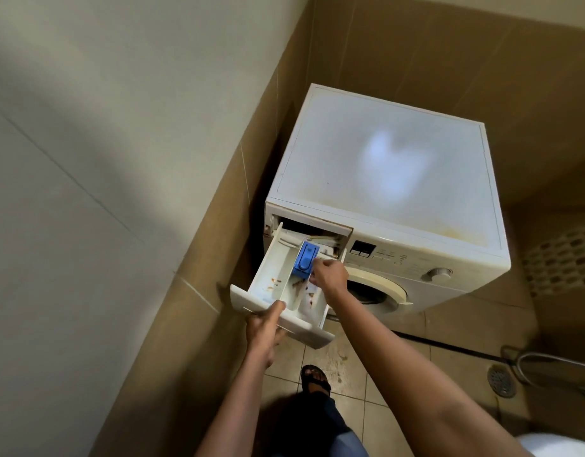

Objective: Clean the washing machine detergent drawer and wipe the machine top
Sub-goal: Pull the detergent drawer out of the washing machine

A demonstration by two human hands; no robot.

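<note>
A white front-loading washing machine [416, 258] stands in a tiled corner, its flat top [383, 166] dusty with yellowish stains near the front right. Its white detergent drawer [274, 278] is pulled far out at the upper left and shows brown residue spots in its compartments. My left hand [264, 328] grips the drawer's front panel from below, thumb over the rim. My right hand [329, 275] reaches into the drawer, fingers closed on the blue insert [306, 260] in the middle compartment.
A tiled wall runs close along the machine's left side. A black hose [449, 346] lies on the tiled floor beside a round floor drain [501, 380]. My sandalled foot [314, 379] stands below the drawer. A white rounded fixture's edge [561, 445] shows at the bottom right.
</note>
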